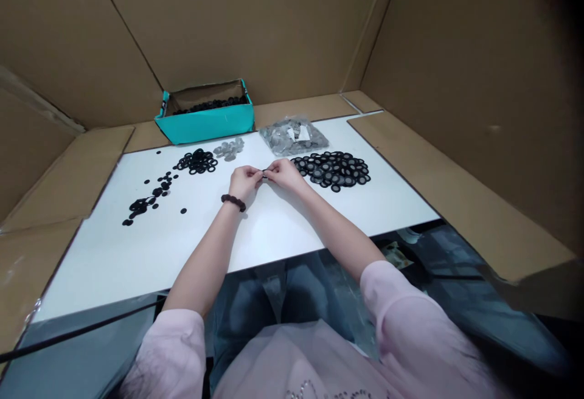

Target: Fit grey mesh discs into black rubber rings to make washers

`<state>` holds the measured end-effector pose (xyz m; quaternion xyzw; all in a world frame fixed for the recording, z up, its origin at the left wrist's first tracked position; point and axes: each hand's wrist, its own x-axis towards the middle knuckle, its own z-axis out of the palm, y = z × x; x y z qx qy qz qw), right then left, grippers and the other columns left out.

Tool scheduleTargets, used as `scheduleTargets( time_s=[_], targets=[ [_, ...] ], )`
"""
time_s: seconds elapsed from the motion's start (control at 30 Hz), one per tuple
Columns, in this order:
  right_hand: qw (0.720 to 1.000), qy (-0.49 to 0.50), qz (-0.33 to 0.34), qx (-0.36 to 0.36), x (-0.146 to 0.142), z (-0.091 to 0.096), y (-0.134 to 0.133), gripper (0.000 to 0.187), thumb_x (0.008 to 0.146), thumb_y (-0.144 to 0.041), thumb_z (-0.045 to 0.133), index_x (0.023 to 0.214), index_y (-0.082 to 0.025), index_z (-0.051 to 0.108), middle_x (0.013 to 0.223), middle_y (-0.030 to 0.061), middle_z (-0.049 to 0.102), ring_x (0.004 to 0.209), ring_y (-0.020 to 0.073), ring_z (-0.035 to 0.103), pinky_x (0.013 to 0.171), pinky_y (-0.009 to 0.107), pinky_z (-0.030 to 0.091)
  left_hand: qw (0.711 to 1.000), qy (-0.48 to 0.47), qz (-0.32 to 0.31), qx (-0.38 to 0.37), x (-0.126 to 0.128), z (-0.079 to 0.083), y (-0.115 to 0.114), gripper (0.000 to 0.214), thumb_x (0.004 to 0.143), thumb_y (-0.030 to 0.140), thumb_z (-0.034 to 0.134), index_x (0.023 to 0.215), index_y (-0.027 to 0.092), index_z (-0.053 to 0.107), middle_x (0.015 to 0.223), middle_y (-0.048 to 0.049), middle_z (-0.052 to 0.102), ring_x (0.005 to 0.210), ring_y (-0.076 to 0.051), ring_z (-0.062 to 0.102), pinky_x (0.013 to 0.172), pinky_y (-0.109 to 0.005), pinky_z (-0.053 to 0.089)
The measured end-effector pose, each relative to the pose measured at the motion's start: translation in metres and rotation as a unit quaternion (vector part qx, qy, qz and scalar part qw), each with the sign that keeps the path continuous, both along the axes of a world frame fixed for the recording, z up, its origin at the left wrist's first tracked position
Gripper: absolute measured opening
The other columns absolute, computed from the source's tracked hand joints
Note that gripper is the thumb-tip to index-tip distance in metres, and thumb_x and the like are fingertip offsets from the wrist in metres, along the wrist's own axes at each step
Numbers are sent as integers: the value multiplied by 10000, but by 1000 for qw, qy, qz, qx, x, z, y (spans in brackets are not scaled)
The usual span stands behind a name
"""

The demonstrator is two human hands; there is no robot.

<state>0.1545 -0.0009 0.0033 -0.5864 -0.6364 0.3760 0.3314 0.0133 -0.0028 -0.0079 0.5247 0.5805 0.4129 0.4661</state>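
Observation:
My left hand [244, 180] and my right hand [283, 174] meet over the middle of the white table [274, 235], fingers pinched together on a small black ring [264, 173] between them. A bead bracelet [233, 202] circles my left wrist. To the right lies a heap of black rings with mesh in them [333, 170]. To the left lies a pile of plain black rings [197, 162], with more scattered black rings [146, 201] further left. A small pile of grey mesh discs [229, 148] lies ahead of my hands.
A clear bag of grey mesh discs [294, 135] lies at the back. A teal box [205, 120] holding black rings stands at the back left. Brown cardboard walls [274, 22] enclose the table on three sides.

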Motion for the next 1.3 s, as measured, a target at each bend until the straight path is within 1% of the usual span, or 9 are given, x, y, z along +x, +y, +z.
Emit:
scheduleTargets(
  time_s=[0.1,0.23,0.43,0.57,0.77,0.87,1.03,1.17,1.3],
  targets=[
    [994,101,0,-49,1,-1,2,155,752,-124,656,606,-130,605,481,-2,557,452,102,502,523,227,445,999,-32,3,-2,2,6,-2,109,652,181,685,731,113,653,588,-30,647,568,-129,609,590,-261,492],
    [956,256,38,-134,3,0,4,171,769,-72,664,616,-113,601,547,35,621,472,95,564,514,207,506,998,-58,0,22,1,10,-2,182,651,164,689,821,102,698,699,-56,698,653,-141,648,654,-268,517],
    [922,320,58,-211,3,4,4,186,800,-9,633,632,-86,613,584,62,657,510,92,613,523,169,534,996,-85,-14,-8,-2,11,-1,172,709,156,660,856,84,713,644,-35,676,559,-95,585,618,-250,497],
    [918,317,71,-227,4,5,3,197,812,-18,630,630,-91,606,578,54,653,491,87,604,480,154,515,994,-104,-18,-33,-2,12,-1,147,713,159,673,839,83,687,625,-32,661,561,-100,592,620,-255,492],
    [947,249,58,-193,4,4,1,190,802,-94,677,638,-113,583,566,50,647,452,96,575,407,175,458,998,-60,-4,-15,-4,9,2,126,668,209,719,723,107,669,597,-23,629,543,-98,550,623,-276,476],
    [959,215,66,-173,3,3,1,211,781,-125,709,623,-121,570,548,41,639,442,94,569,404,173,446,999,-44,-12,-7,-4,11,1,100,674,197,694,723,111,685,590,-19,627,535,-92,528,569,-245,437],
    [963,204,75,-159,2,0,3,219,758,-128,728,618,-123,559,512,24,616,423,80,547,388,155,419,999,-12,-30,-20,-5,16,-3,107,690,183,649,756,114,697,546,0,602,484,-78,484,462,-204,359],
    [967,204,44,-147,2,-2,4,183,756,-111,712,644,-126,568,551,29,631,438,85,549,405,172,425,1000,-1,-25,-9,-4,18,-5,83,673,180,656,726,122,683,559,0,618,500,-77,495,501,-204,410],
    [981,155,38,-107,2,-4,5,181,759,-102,677,618,-132,568,508,12,585,421,85,502,428,194,401,999,13,-32,-6,-4,15,-3,89,665,200,667,718,128,674,559,-5,617,519,-91,517,539,-224,441]
  ],
)
